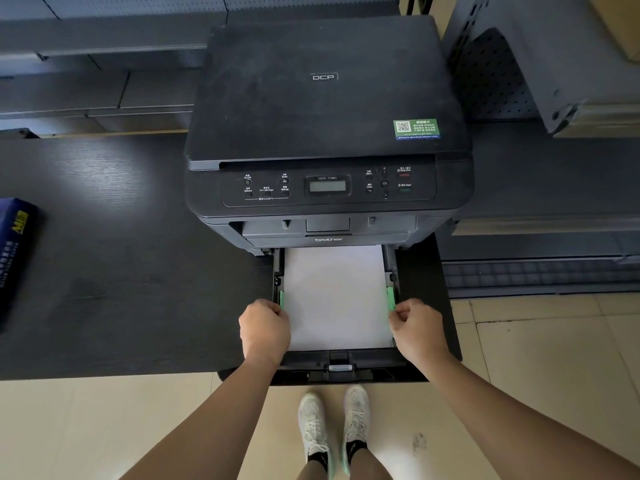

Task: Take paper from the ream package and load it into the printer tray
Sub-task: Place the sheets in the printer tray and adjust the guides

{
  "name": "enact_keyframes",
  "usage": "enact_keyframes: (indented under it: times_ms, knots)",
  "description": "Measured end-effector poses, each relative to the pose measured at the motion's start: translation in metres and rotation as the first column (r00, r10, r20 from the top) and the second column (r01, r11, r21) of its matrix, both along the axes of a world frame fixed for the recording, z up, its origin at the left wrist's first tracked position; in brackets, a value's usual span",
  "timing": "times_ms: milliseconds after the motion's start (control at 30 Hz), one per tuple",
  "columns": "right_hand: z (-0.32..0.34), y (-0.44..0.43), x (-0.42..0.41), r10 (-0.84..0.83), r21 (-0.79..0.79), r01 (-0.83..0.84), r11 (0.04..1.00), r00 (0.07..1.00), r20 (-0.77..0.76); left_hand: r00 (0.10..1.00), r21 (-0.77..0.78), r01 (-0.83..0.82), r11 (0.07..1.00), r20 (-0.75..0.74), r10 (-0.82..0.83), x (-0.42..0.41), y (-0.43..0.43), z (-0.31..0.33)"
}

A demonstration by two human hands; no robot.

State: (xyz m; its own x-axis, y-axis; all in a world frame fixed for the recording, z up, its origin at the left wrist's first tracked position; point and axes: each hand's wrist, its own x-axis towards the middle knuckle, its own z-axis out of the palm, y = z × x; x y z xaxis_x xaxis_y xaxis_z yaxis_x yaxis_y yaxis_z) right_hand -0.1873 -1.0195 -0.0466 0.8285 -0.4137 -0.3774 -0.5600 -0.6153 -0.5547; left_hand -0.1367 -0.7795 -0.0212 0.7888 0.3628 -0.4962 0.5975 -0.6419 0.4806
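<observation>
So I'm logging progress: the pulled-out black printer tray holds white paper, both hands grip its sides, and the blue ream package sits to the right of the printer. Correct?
Not quite. The head view shows the blue ream package left of the black printer, at the frame's edge. The rest holds: white paper in the pulled-out black tray, left hand and right hand at its sides.

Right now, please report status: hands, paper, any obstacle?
Left hand, right hand closed on tray sides. Paper lying in open tray. Nothing blocking.
</observation>
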Motion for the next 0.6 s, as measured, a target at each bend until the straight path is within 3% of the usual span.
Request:
enact_keyframes:
  times_ms: [600]
  knots:
    - [-0.0013, 0.0007, -0.0003, -0.064, -0.004, 0.064, 0.998, 0.998, 0.009, 1.000, 0.035, 0.016, 0.999, 0.008, -0.016, 0.0004, 0.0019, -0.0022]
